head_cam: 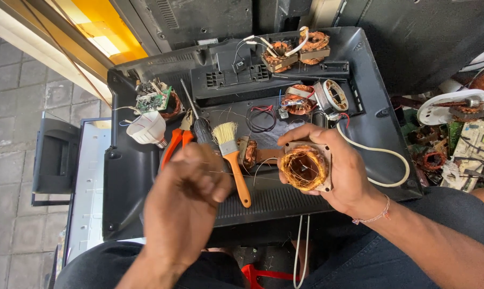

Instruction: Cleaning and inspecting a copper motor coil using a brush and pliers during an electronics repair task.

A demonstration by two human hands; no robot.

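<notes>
The person's right hand cups a motor stator over the near right part of a black plastic television back cover that serves as the work surface across the lap. The fingers are wrapped around the square, rust-brown laminated core, whose middle is packed with glossy copper winding. The left hand is blurred; it looks curled shut, apparently pinching a thin copper wire that runs taut from it toward the stator, though the pinch itself cannot be made out.

The wire looks hair-fine, so a sharp tug could snap it or cut into a finger, and a slack grip on the stator would let it drop onto the ribbed plastic. The cover is also crowded: a sweep of the left hand could knock the paintbrush with its pale bristles and orange handle, the orange-handled pliers or the screwdriver lying beside it.

Toward the far edge lie more copper-wound coils, a white bulb housing with a small green circuit board, and a loop of red and black wire. A smooth white cable curves along the right edge.
</notes>
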